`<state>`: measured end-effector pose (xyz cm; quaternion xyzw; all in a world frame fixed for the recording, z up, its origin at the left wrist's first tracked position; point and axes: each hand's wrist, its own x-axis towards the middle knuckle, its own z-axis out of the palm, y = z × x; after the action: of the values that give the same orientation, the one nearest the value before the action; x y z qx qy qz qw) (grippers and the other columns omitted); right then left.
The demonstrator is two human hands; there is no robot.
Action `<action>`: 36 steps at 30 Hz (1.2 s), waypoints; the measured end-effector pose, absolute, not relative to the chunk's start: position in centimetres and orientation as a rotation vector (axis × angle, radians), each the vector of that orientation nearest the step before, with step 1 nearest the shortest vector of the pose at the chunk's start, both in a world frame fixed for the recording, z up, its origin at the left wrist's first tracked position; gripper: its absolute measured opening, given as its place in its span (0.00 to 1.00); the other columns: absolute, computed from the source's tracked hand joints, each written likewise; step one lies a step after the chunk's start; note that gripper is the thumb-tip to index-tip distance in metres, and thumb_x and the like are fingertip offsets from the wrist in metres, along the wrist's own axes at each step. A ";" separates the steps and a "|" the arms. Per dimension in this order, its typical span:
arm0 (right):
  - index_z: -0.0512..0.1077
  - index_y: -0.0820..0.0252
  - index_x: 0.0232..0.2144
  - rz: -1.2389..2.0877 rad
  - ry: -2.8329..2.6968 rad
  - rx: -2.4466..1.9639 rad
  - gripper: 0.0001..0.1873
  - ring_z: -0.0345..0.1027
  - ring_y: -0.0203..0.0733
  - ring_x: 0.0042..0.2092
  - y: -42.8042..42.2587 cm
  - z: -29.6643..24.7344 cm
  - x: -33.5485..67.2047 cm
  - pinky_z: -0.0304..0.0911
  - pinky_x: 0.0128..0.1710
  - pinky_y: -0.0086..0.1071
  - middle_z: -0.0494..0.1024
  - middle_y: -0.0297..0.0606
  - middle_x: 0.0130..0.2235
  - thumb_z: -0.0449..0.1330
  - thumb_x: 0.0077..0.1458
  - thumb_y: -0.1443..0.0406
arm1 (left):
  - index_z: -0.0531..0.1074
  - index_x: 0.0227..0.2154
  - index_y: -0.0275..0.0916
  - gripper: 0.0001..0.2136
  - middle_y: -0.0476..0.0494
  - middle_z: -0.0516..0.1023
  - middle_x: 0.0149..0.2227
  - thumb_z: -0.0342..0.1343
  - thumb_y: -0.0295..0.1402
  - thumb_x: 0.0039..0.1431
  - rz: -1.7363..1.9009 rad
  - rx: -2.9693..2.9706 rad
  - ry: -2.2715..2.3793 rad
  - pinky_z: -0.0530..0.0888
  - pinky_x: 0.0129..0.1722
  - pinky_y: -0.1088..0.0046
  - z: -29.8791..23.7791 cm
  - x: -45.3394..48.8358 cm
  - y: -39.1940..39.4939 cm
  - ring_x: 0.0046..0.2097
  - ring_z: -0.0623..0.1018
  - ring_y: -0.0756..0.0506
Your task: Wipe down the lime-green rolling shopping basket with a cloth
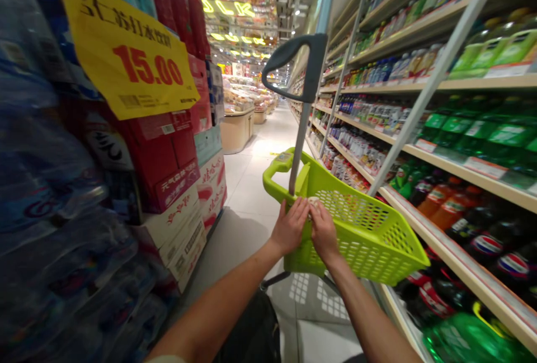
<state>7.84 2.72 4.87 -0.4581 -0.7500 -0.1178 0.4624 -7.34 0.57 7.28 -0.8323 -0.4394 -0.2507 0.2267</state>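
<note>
My left hand and my right hand are close together at the near rim of a lime-green shopping basket. Both have their fingers bent and closed. A small whitish thing shows between the fingertips, too small to name. The basket has perforated sides and nothing can be made out inside it. From its near left end rises a grey pole with a dark grey loop handle at the top. A green grip sticks out to the left of the pole.
Shelves of bottled drinks line the right side, close to the basket. On the left stand stacked drink cartons and wrapped water bottles, under a yellow price sign. A tiled aisle runs ahead past display counters.
</note>
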 end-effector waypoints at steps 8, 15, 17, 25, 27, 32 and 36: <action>0.67 0.65 0.47 -0.366 -1.680 -1.424 0.24 0.57 0.46 0.53 1.8 2.6 14.1 0.56 0.51 0.44 0.67 0.49 0.50 0.44 0.49 0.76 | 0.53 0.56 0.27 0.26 0.36 0.51 0.60 0.41 0.28 0.52 -0.600 -2.296 -1.288 0.42 0.58 0.49 7.6 -5.9 1.4 0.62 0.47 0.41; 0.68 0.63 0.47 -0.419 -1.792 -1.320 0.25 0.56 0.45 0.54 1.3 1.9 14.9 0.56 0.52 0.44 0.66 0.48 0.51 0.43 0.49 0.77 | 0.55 0.55 0.32 0.25 0.38 0.54 0.60 0.41 0.27 0.52 -0.529 -2.326 -1.240 0.42 0.59 0.50 6.6 -3.6 1.1 0.62 0.49 0.42; 0.69 0.65 0.45 -0.456 -1.687 -1.387 0.23 0.58 0.47 0.53 1.2 1.1 17.7 0.57 0.50 0.47 0.68 0.49 0.49 0.43 0.50 0.76 | 0.55 0.55 0.32 0.25 0.38 0.53 0.60 0.41 0.27 0.51 -0.519 -2.329 -1.238 0.42 0.59 0.50 6.6 -3.4 1.2 0.62 0.49 0.42; 0.68 0.61 0.46 -0.552 -1.771 -1.353 0.23 0.56 0.45 0.54 0.7 0.3 18.2 0.57 0.51 0.42 0.67 0.46 0.51 0.42 0.51 0.75 | 0.56 0.55 0.31 0.25 0.38 0.55 0.59 0.40 0.26 0.51 -0.494 -2.409 -1.212 0.44 0.58 0.50 5.9 -1.0 1.5 0.62 0.50 0.43; 0.68 0.61 0.46 -0.564 -1.746 -1.374 0.23 0.57 0.45 0.53 0.3 0.1 19.6 0.58 0.50 0.43 0.68 0.46 0.50 0.42 0.51 0.75 | 0.55 0.55 0.30 0.26 0.38 0.54 0.59 0.39 0.26 0.51 -0.487 -2.425 -1.217 0.44 0.58 0.49 5.7 -0.7 1.5 0.62 0.50 0.43; 0.70 0.66 0.41 -0.601 -1.478 -1.681 0.21 0.61 0.50 0.49 -1.1 -1.1 28.6 0.60 0.47 0.47 0.70 0.51 0.46 0.43 0.48 0.73 | 0.54 0.56 0.30 0.27 0.38 0.52 0.60 0.40 0.26 0.50 -0.458 -2.438 -1.220 0.44 0.57 0.48 5.7 -0.6 1.6 0.62 0.49 0.42; 0.70 0.67 0.41 -0.602 -1.312 -1.763 0.22 0.62 0.50 0.49 -1.6 -1.7 29.9 0.61 0.45 0.47 0.69 0.52 0.47 0.43 0.47 0.73 | 0.55 0.55 0.29 0.26 0.37 0.53 0.60 0.40 0.27 0.51 -0.455 -2.455 -1.245 0.45 0.57 0.48 5.7 0.0 1.5 0.62 0.50 0.41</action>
<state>29.86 -1.59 -1.72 -0.7028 -0.5230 -0.2401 0.4182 0.01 1.54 5.69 -0.8663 -0.4396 -0.1605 0.1750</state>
